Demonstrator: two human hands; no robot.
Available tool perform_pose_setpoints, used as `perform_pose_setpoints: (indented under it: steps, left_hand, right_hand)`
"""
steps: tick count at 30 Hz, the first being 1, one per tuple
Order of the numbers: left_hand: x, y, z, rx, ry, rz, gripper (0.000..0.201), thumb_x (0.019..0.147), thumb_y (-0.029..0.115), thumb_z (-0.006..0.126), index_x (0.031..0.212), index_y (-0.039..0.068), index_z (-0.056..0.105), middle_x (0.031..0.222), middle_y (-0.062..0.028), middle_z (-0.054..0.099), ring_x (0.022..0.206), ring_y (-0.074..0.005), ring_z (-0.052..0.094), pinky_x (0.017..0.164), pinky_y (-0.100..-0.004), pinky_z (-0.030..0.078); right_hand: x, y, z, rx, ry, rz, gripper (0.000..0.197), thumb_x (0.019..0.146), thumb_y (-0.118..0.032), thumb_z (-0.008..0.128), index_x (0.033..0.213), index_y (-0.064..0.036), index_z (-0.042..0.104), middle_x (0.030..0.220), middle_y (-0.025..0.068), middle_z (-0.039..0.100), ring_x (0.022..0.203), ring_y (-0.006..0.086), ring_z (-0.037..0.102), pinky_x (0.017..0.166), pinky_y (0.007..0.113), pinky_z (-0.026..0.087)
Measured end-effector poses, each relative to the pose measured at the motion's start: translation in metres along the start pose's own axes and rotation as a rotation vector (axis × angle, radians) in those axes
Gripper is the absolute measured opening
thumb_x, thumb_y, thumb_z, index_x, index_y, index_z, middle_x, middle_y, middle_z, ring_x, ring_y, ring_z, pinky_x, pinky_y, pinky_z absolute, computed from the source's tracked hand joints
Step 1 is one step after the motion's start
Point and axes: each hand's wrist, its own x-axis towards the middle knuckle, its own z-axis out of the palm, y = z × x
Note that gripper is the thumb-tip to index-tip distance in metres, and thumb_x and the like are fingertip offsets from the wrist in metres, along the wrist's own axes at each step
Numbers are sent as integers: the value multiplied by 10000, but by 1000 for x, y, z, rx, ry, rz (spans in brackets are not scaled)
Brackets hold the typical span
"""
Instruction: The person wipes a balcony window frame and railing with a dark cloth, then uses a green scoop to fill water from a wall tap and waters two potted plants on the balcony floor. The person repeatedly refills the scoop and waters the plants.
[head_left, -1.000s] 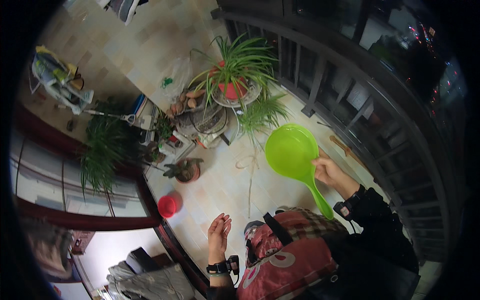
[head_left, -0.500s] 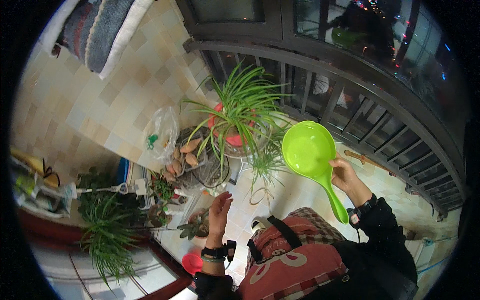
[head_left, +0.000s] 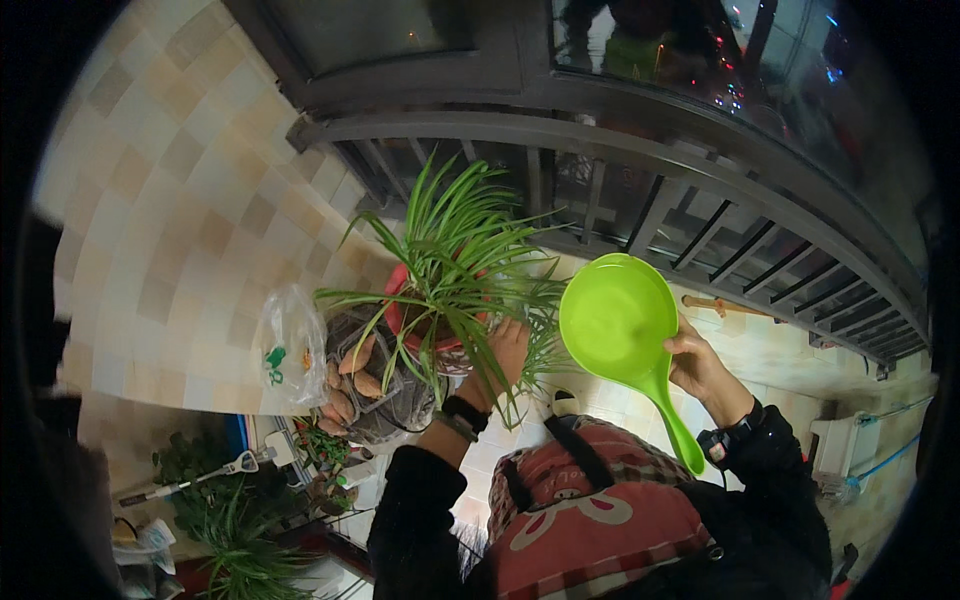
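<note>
My right hand (head_left: pixel 696 362) is closed on the rim and handle base of a lime-green water scoop (head_left: pixel 674 418), its bowl facing up and looking wet inside. To its left stands a spider plant (head_left: pixel 452 235) with long arching leaves, in a red pot (head_left: pixel 398 308). My left hand (head_left: pixel 506 352) reaches in at the pot's near right side, among the leaves. Leaves cover part of its fingers, so its grip on the pot or the foliage is unclear.
Sweet potatoes (head_left: pixel 368 384) lie left of the pot, beside a clear plastic bag (head_left: pixel 292 345). A dark metal railing (head_left: pixel 700 170) runs along the window behind. More potted plants (head_left: pixel 235 540) stand at lower left. A wooden stick (head_left: pixel 722 305) lies near the railing.
My left hand has moved forward and right, from above the floor to the red pot. The scoop stays in my right hand at nearly the same place. The view has shifted.
</note>
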Motion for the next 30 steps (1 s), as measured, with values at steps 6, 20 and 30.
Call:
perform_pose_setpoints:
  steps: [6,20,30]
  left_hand:
    - [52,-33,-7,387,-89,94,344,844,149,487,1161,19,519,1216,-143,505,1239,-274,402,1059,-443,280]
    - [79,-140,-59,711,-347,135,352,922,365,477,1170,144,594,1364,-28,424,1324,-270,272,1119,-520,137]
    - [61,-150,-101,657,-380,-38,396,901,451,485,1152,170,607,1337,-44,448,1310,-276,278,1100,-548,114]
  right_hand:
    - [17,-11,-5,9,1,8,747,727,-36,515,1421,-119,250,1274,141,461,1101,238,546,914,364,488]
    - [58,17,31,82,58,-3,744,757,-39,534,1431,-135,234,1248,139,484,1073,247,558,848,378,528]
    - [106,40,52,-1,92,78,757,737,-65,549,1427,-141,249,1252,133,462,1086,248,529,791,373,533]
